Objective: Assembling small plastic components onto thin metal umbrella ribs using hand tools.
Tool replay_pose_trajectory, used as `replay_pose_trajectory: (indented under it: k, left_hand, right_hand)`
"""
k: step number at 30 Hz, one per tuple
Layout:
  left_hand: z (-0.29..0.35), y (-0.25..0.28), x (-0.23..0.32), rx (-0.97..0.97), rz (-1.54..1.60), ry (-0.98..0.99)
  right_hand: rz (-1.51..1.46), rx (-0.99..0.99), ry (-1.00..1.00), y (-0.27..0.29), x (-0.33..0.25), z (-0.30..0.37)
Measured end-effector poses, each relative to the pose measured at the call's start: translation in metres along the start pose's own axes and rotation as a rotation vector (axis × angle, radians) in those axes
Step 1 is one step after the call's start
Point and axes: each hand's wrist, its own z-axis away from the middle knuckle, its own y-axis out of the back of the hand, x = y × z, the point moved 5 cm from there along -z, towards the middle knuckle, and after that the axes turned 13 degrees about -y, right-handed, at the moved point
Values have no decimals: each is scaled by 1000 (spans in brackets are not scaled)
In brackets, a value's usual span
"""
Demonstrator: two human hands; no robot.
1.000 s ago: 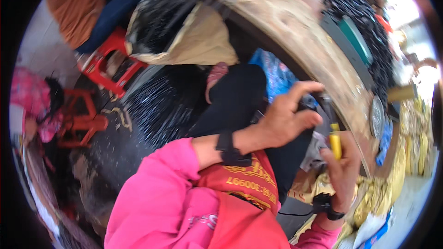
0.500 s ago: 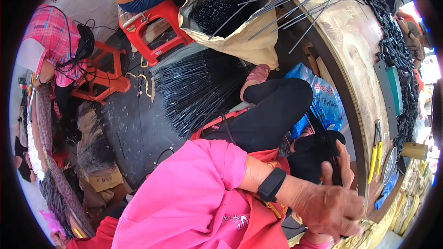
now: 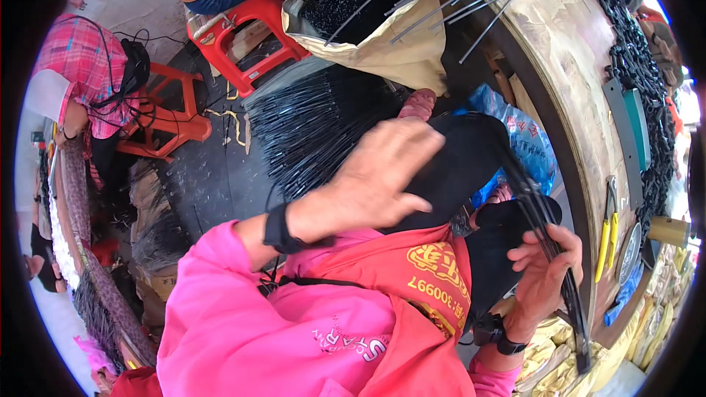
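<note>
My right hand [image 3: 543, 276] holds a bundle of thin black rods [image 3: 573, 316], which slants from above my knee down past my palm. The fingers curl around the bundle's middle. Over my lap, my left hand [image 3: 375, 180] is in the air with fingers stretched out and nothing in it; motion blurs it slightly. Beyond it, a large heap of thin black rods [image 3: 305, 136] lies fanned out on the near side of a tan sack [image 3: 397, 66]. The sack gapes and is filled with dark rods seen end-on.
A curved wooden table [image 3: 540, 62] runs along my right, with loose rods, dark links and yellow-handled pliers [image 3: 607, 239] on it. A blue plastic bag [image 3: 537, 143] sits beneath its edge. Red stool [image 3: 250, 77] and orange stool [image 3: 173, 129] stand ahead and left, with people beside them.
My left hand has swung from beside the right hand up and left over my lap. The bundle, largely hidden before, now shows along its length in my right hand.
</note>
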Motion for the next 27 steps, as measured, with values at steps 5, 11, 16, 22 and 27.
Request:
replay_pose_trajectory:
  k: [5, 11, 16, 22, 27]
  left_hand:
    - [53, 26, -45, -106, -340, 168]
    - [172, -12, -126, -366, -14, 477]
    - [283, -39, -169, -476, -30, 1031]
    - [315, -94, -231, -758, -45, 1119]
    - [305, -154, -253, -794, 17, 1195]
  right_hand:
    - [-877, -539, -705, -81, 36, -11]
    - [-890, -600, -1019, -146, 76, -37]
    - [-559, -597, -885, -124, 76, -42]
    - [-478, -558, -936, -116, 82, -42]
    - [-390, -507, -957, -117, 77, -50]
